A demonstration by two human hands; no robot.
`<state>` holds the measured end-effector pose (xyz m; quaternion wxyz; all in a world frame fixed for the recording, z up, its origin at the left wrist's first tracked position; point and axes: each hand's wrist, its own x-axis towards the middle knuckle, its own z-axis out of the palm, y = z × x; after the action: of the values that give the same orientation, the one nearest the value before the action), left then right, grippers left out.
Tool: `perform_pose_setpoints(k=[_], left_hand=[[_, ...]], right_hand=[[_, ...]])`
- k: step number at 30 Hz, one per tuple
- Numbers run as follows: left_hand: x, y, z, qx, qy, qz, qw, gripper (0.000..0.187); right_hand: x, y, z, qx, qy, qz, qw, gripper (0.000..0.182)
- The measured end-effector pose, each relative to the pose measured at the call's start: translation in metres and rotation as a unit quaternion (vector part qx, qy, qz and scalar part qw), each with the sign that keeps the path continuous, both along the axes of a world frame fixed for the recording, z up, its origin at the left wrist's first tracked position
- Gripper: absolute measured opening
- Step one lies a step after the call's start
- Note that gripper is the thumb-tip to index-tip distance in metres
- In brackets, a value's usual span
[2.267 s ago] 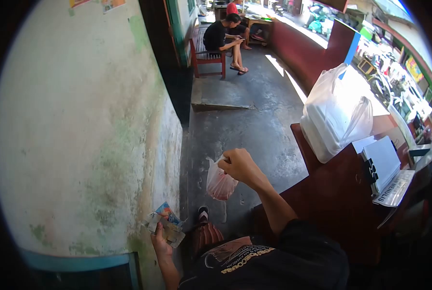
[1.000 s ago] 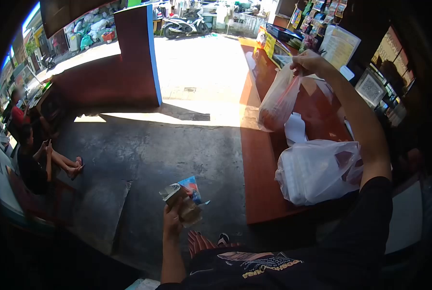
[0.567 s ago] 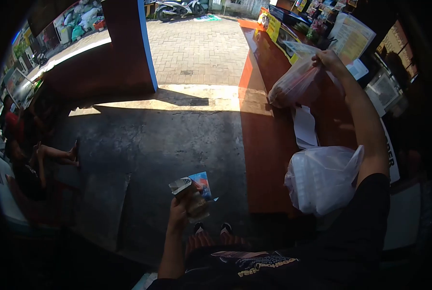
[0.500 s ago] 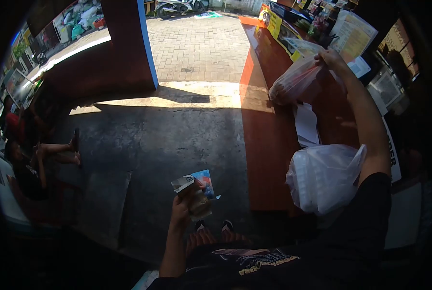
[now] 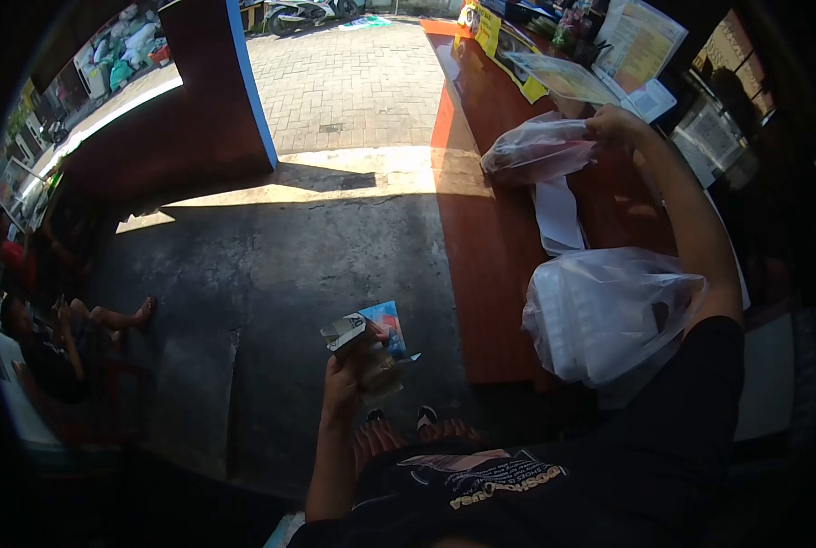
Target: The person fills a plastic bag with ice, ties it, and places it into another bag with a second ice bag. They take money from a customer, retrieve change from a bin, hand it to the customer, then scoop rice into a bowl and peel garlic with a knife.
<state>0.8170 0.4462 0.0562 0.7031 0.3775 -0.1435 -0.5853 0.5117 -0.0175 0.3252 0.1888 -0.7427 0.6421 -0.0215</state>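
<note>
My right hand point(image 5: 620, 128) grips the gathered top of a clear plastic bag point(image 5: 534, 153) with something reddish inside. That bag is low over the reddish-brown counter point(image 5: 490, 310), its left end overlapping the counter's edge. Nearer to me on the counter, under my right forearm, sits a larger plastic bag point(image 5: 590, 320) of stacked white boxes. My left hand point(image 5: 341, 379) is closed around a bundle of folded papers point(image 5: 380, 374) in front of my body. A blue and red printed sheet point(image 5: 386, 321) sticks out of the bundle; shadow hides its lower part.
White paper point(image 5: 558, 217) lies between the two bags. Farther along the counter are a laminated sheet point(image 5: 563, 78), a yellow sign point(image 5: 481, 32) and a menu stand point(image 5: 641, 46). A person point(image 5: 47, 352) sits at the left. A motorcycle point(image 5: 303, 14) is parked outside beyond the paving.
My right hand has lowered slightly, and the bag in it now lies flatter over the counter. The view has shifted a little to the right. My left hand keeps the papers.
</note>
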Motion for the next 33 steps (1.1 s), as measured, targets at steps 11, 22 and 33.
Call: perform_pose_setpoints(k=[11, 22, 33], left_hand=[[-0.012, 0.001, 0.005, -0.02, -0.001, -0.009, 1.0, 0.028], [-0.021, 0.01, 0.005, 0.006, 0.019, -0.018, 1.0, 0.032], [-0.024, 0.021, -0.006, 0.03, 0.008, -0.016, 0.999, 0.031]], right_hand=[[0.009, 0.025, -0.019, -0.02, 0.129, 0.006, 0.991, 0.025], [0.011, 0.034, -0.023, -0.119, 0.119, 0.006, 0.986, 0.034], [0.005, -0.016, -0.021, -0.203, 0.116, 0.022, 0.972, 0.051]])
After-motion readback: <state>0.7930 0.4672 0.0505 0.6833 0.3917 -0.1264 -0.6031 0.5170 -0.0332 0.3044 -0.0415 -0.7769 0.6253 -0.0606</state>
